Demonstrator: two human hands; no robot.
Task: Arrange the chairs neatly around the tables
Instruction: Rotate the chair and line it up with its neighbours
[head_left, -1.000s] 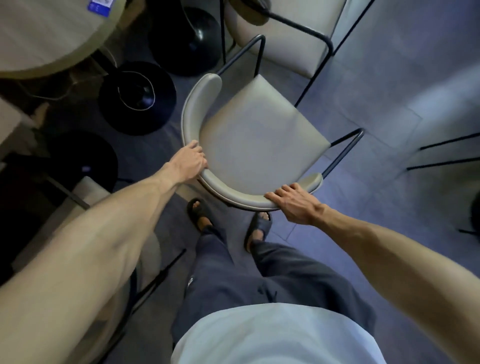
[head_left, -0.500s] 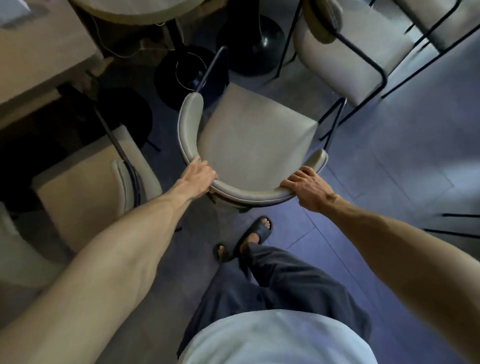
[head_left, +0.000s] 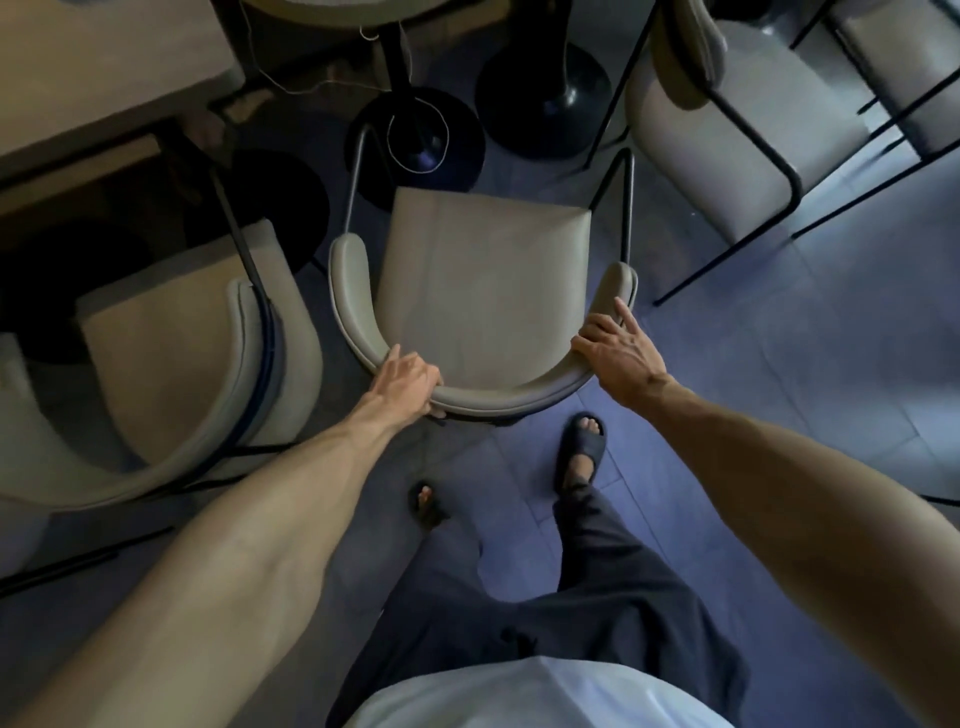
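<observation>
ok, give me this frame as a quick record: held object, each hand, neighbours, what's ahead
held: chair, beige seat, curved backrest, black metal frame
left hand: fingers grip the backrest, left of its middle
right hand: fingers grip the backrest near its right end
ahead: seat front points toward round black table base
left neighbour: second chair, close beside
right neighbour: third chair, apart, further forward
table: wooden top, upper left
</observation>
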